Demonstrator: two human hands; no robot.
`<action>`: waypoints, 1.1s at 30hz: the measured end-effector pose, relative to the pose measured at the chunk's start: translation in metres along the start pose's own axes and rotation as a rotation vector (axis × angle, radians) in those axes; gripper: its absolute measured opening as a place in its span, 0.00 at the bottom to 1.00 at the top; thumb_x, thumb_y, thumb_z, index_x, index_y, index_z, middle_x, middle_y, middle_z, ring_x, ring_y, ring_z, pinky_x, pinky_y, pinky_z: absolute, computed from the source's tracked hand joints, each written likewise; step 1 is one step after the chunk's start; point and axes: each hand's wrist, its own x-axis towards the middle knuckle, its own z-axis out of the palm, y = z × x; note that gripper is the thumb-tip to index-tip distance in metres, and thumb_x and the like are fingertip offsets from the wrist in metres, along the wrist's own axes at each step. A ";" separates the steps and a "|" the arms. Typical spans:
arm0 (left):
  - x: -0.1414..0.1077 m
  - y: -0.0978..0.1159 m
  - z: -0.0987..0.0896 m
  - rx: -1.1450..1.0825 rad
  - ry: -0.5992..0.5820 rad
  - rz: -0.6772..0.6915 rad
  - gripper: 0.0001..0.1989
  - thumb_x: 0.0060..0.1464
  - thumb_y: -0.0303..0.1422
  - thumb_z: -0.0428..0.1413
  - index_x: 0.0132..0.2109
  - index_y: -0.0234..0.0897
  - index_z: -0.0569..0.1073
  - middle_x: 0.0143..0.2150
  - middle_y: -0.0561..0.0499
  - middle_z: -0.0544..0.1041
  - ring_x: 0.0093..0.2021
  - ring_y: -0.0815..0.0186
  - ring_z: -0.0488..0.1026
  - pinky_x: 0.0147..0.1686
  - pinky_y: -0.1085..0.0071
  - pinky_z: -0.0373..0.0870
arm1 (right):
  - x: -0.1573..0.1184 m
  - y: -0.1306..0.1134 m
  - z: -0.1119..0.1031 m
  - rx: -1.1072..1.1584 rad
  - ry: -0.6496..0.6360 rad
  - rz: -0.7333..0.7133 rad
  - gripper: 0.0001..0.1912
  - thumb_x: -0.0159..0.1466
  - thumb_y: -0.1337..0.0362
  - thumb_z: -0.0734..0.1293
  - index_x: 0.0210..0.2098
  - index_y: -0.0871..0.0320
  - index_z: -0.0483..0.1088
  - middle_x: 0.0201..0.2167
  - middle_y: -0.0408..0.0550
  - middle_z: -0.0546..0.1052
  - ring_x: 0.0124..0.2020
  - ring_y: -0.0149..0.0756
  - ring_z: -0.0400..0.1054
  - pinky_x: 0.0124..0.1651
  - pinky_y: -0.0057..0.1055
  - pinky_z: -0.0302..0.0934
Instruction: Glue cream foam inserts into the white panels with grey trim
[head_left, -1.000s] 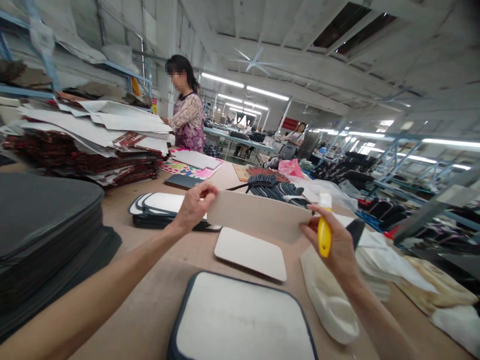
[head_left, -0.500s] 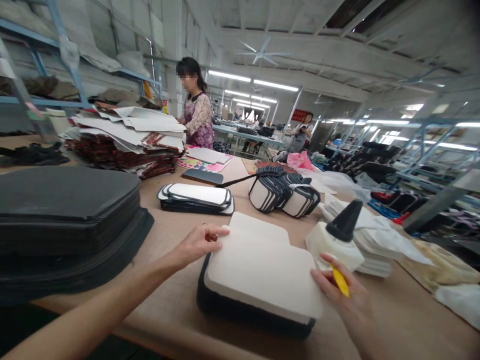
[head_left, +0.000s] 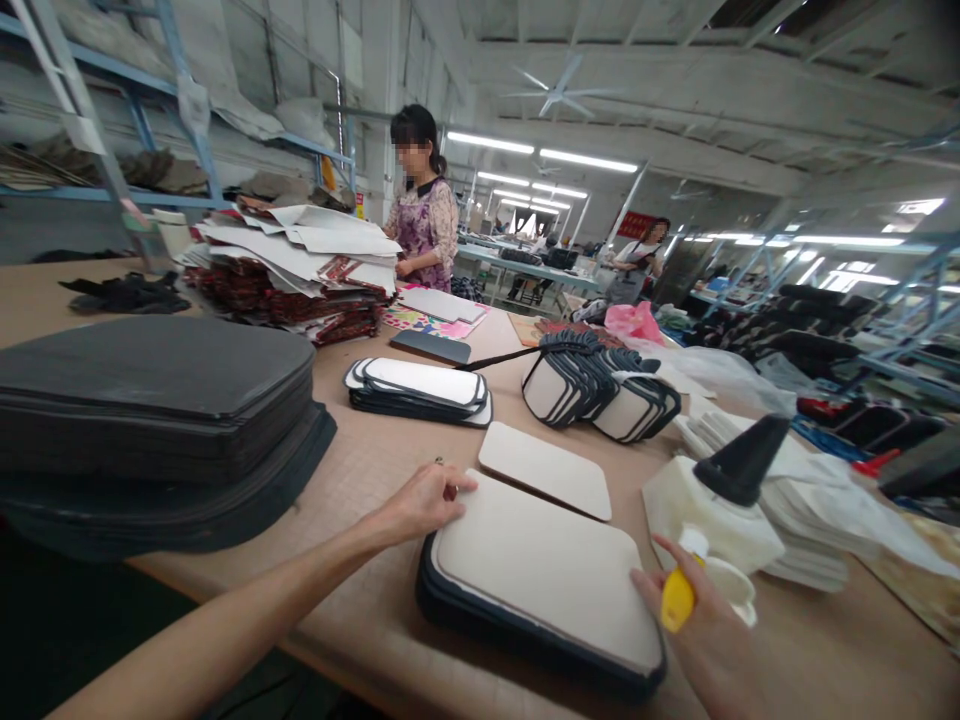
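A large off-white board with rounded corners (head_left: 540,570) lies on a stack of dark, rounded panels (head_left: 480,620) in front of me. My left hand (head_left: 431,500) pinches the board's far left corner between thumb and fingers. At the right edge, my right hand (head_left: 701,605) touches the board with a fingertip while gripping a small yellow-handled tool (head_left: 677,602) with a white end. Just behind the board is a smaller off-white panel (head_left: 545,468). A squat translucent bottle with a black cone cap (head_left: 709,515) stands beyond my right hand.
Thick black sheets (head_left: 157,400) are piled at left. Dark-edged white pieces (head_left: 420,388) and bundled pads (head_left: 600,390) sit farther back. White sheets (head_left: 802,520) lie at right. Across the table, a person (head_left: 424,215) stands by a tall heap of cut material (head_left: 292,270).
The large board has come back toward me and lines up with the dark stack. A gap now shows between it and the smaller panel. My view has swung slightly left.
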 end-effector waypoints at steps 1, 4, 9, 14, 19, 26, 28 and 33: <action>0.001 -0.001 0.000 0.008 -0.002 -0.002 0.19 0.39 0.25 0.55 0.43 0.34 0.77 0.28 0.54 0.69 0.29 0.68 0.66 0.31 0.74 0.62 | 0.000 -0.001 0.000 -0.005 0.003 -0.004 0.29 0.53 0.47 0.63 0.51 0.55 0.64 0.24 0.43 0.75 0.24 0.38 0.70 0.27 0.32 0.62; 0.003 -0.003 0.000 0.018 -0.013 -0.011 0.20 0.39 0.24 0.54 0.43 0.34 0.77 0.30 0.53 0.71 0.29 0.68 0.67 0.31 0.75 0.63 | -0.001 -0.007 -0.004 -0.004 0.017 -0.011 0.29 0.53 0.48 0.63 0.50 0.56 0.64 0.24 0.43 0.75 0.24 0.37 0.70 0.28 0.31 0.62; 0.007 -0.004 -0.002 0.010 -0.042 -0.008 0.21 0.39 0.27 0.53 0.44 0.31 0.76 0.32 0.51 0.73 0.31 0.67 0.68 0.32 0.74 0.64 | -0.003 -0.025 -0.014 0.068 0.005 -0.051 0.26 0.54 0.52 0.63 0.48 0.59 0.65 0.22 0.42 0.74 0.22 0.36 0.68 0.27 0.30 0.61; 0.013 -0.006 -0.006 -0.044 -0.097 -0.023 0.23 0.38 0.32 0.54 0.45 0.29 0.75 0.30 0.51 0.71 0.31 0.66 0.68 0.32 0.73 0.64 | -0.004 -0.035 -0.018 0.094 -0.012 -0.032 0.24 0.55 0.55 0.63 0.48 0.60 0.65 0.24 0.43 0.74 0.24 0.35 0.68 0.30 0.30 0.62; 0.015 -0.006 -0.008 -0.052 -0.123 -0.034 0.24 0.37 0.34 0.54 0.45 0.28 0.75 0.29 0.52 0.70 0.29 0.66 0.67 0.31 0.73 0.64 | -0.005 -0.036 -0.017 0.114 -0.004 -0.044 0.23 0.55 0.56 0.64 0.48 0.59 0.66 0.24 0.44 0.74 0.24 0.35 0.68 0.30 0.30 0.62; 0.014 -0.006 -0.008 -0.055 -0.123 -0.013 0.21 0.38 0.31 0.54 0.43 0.31 0.76 0.28 0.54 0.69 0.29 0.68 0.66 0.30 0.74 0.62 | -0.007 -0.034 -0.018 0.093 -0.040 -0.042 0.22 0.57 0.55 0.62 0.49 0.59 0.65 0.25 0.43 0.74 0.25 0.34 0.69 0.30 0.29 0.62; 0.012 -0.005 -0.008 -0.055 -0.122 -0.007 0.21 0.38 0.29 0.54 0.43 0.31 0.76 0.28 0.54 0.69 0.28 0.69 0.65 0.29 0.75 0.61 | -0.006 -0.030 -0.016 0.084 -0.049 -0.062 0.23 0.57 0.54 0.62 0.48 0.58 0.65 0.24 0.42 0.74 0.24 0.35 0.69 0.29 0.29 0.62; 0.007 -0.005 -0.008 -0.042 -0.106 -0.013 0.20 0.38 0.26 0.54 0.43 0.29 0.76 0.27 0.54 0.69 0.27 0.70 0.64 0.27 0.76 0.59 | -0.004 -0.017 -0.009 0.035 -0.011 -0.034 0.25 0.53 0.50 0.63 0.47 0.55 0.66 0.22 0.41 0.74 0.22 0.38 0.70 0.26 0.31 0.63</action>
